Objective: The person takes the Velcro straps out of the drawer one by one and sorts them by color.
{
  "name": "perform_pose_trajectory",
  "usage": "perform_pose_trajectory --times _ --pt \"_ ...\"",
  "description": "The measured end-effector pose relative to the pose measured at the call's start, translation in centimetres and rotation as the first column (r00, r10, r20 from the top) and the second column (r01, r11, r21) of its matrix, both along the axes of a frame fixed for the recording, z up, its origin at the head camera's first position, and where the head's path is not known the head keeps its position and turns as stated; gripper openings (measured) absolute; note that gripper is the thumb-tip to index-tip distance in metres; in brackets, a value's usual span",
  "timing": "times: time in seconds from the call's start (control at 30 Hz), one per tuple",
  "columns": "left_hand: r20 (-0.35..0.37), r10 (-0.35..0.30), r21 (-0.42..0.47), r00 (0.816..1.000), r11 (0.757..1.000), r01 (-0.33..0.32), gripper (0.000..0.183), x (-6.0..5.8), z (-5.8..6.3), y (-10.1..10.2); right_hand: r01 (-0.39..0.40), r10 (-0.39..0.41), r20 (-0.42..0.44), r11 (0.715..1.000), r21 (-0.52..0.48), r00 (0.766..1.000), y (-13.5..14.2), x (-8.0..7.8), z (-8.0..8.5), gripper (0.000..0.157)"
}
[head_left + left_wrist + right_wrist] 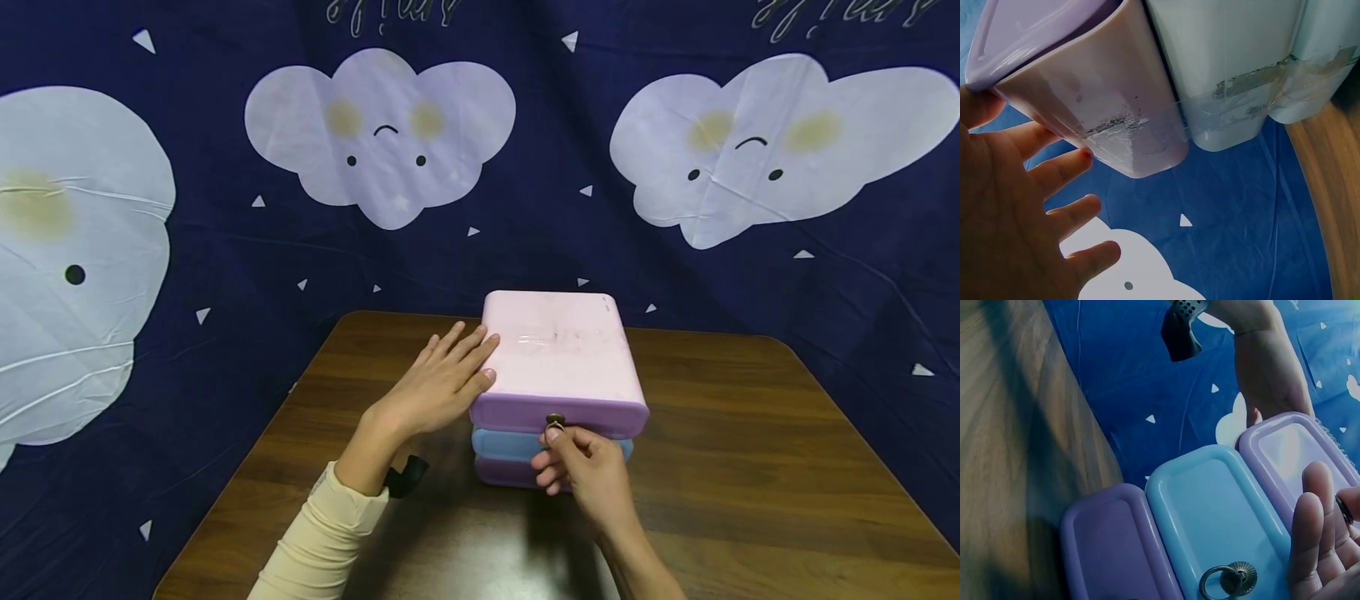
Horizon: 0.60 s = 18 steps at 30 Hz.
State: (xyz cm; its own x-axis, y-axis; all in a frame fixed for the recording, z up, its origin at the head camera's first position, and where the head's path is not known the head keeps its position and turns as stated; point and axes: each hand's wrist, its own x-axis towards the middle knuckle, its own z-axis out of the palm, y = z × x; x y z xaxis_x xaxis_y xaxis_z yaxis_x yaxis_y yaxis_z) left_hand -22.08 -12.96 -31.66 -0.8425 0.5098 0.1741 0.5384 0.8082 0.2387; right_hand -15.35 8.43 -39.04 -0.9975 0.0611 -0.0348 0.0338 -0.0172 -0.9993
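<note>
A small stacked drawer box (558, 346) stands on the table, with a pale pink top and purple, blue and purple drawer fronts. My left hand (435, 387) rests against the box's upper left edge, fingers spread. In the left wrist view, thumb and fingertips touch the pink side near the purple front (1041, 31), along which a narrow dark seam shows. My right hand (588, 471) pinches the metal ring pull (555, 423) of the top drawer between thumb and index finger. A second ring pull (1213, 582) hangs on the blue drawer (1216, 512). The lower purple drawer (1116, 544) sits beneath it.
The brown wooden table (750, 467) extends around the box. Behind it hangs a dark blue cloth (555, 233) printed with white clouds and triangles. Clear tape (1179, 115) runs across the side of the box. A black wrist strap (407, 477) shows by the left wrist.
</note>
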Motion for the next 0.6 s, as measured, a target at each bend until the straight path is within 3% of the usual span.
perform_pose_trajectory --times 0.6 --pt "0.013 -0.007 0.012 1.0 1.0 0.007 0.054 -0.1 -0.2 0.0 -0.024 0.025 -0.017 1.0 0.002 1.0 -0.2 2.8 -0.3 0.03"
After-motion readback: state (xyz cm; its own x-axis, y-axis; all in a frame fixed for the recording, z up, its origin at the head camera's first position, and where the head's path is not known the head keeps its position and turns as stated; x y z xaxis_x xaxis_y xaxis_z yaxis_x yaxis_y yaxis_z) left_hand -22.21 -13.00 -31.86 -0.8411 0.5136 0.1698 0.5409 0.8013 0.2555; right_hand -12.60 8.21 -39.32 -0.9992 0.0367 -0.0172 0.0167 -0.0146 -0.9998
